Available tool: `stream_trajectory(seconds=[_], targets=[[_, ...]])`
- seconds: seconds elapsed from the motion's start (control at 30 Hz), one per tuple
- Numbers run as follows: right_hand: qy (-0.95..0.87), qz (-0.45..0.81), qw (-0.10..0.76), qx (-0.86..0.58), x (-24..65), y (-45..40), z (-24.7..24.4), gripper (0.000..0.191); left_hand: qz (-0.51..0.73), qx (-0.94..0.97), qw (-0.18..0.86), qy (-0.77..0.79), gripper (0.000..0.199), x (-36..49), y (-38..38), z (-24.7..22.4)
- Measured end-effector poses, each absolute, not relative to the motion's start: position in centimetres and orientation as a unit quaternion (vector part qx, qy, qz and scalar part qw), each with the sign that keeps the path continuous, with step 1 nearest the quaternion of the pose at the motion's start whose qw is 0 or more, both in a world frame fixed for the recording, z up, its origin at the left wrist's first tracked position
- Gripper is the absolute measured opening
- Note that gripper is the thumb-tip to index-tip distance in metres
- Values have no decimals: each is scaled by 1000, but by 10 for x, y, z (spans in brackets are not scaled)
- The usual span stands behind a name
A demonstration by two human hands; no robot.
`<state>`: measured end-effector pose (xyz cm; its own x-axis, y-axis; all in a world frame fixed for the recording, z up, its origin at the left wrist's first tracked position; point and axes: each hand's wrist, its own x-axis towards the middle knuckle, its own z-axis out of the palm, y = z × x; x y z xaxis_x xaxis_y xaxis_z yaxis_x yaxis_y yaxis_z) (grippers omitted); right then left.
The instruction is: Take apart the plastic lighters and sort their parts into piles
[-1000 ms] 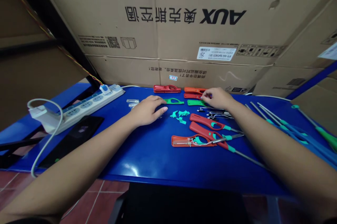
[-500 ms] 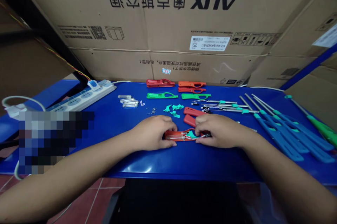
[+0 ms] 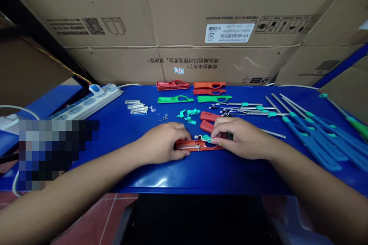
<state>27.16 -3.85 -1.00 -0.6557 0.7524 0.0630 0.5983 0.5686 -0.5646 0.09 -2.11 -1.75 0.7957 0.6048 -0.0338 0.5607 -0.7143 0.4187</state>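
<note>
A red-orange lighter shell half (image 3: 188, 146) lies open side up on the blue table, with a clear tube in its left part. My left hand (image 3: 165, 143) grips the shell's left end between thumb and fingers. Over the shell's right part, my right hand (image 3: 238, 135) pinches a teal trigger piece (image 3: 206, 138) with white wires and a small light-coloured part at its left. Behind the hands lie two red covers (image 3: 207, 125), loose teal pieces (image 3: 188, 115) and small metal pins (image 3: 165, 117).
Green (image 3: 175, 99), red and orange shells line the back, before a cardboard wall (image 3: 184, 34). Clear tubes (image 3: 138, 109) and a power strip (image 3: 86, 103) sit left. Metal rods (image 3: 250, 110) and blue-handled lighters (image 3: 313, 137) lie right, with a green-handled one beyond.
The teal piece has come up out of the shell in my right hand and now sits above its back edge. My left hand still holds the shell. The camera view has shifted slightly.
</note>
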Motion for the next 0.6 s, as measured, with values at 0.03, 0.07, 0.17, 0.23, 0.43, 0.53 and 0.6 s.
stream_trajectory(seconds=[0.03,0.07,0.17,0.23,0.43,0.53,0.6], targets=[[-877,244,161,-383,273,-38,-9,16,49,926,207,313,29,0,-20,-17],[-880,232,167,-379,275,-38,-8,14,45,927,204,312,30,-1,-19,-16],[-885,234,168,-366,277,-36,-8,11,44,929,197,310,36,-2,-17,-14],[-882,262,169,-355,277,-34,-9,10,57,929,196,309,39,-3,-16,-13],[-859,302,172,-375,281,-29,-5,17,34,931,204,302,29,-6,-17,-11],[-870,261,173,-381,281,-23,3,22,34,932,217,290,29,-8,-16,-9],[-873,193,190,-406,273,-15,5,23,37,931,229,283,31,-10,-14,-9]])
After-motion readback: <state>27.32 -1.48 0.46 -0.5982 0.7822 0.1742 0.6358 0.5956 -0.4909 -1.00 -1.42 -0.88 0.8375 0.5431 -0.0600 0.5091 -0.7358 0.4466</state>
